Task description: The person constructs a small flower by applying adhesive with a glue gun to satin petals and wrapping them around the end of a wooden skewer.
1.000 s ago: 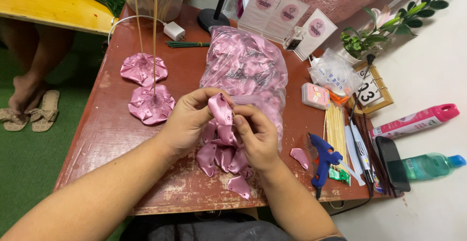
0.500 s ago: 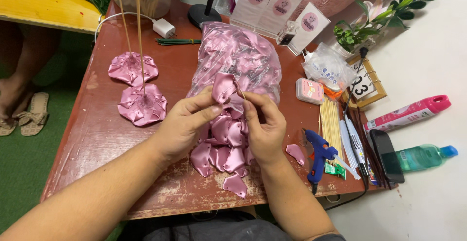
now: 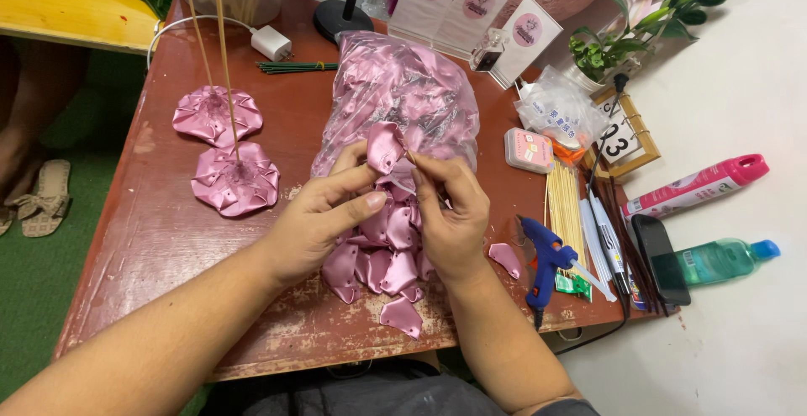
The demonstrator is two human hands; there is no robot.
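Here, both hands are working together just above the middle of the red-brown worktable [image 3: 160, 231]. The left hand [image 3: 315, 218] and the right hand [image 3: 450, 214] are each pinching a folded pink satin petal [image 3: 385, 147] between fingertips, the petal standing upright so that its folded base is presenting to the fingers. Directly beneath the hands, a heap of loose satin petals [image 3: 382, 265] is lying within easy reach, and at 12 o'clock from it a clear plastic bag of petals [image 3: 403, 88] is serving as bulk stock. At 9 to 10 o'clock, two finished pink satin rosettes [image 3: 227, 151] are resting face down with their wooden sticks [image 3: 223, 46] pointing up, apparently set aside from the work zone. At 3 o'clock, a blue hot-glue gun [image 3: 546, 256] is lying beside a bundle of bamboo skewers [image 3: 563, 206], both near the right hand.
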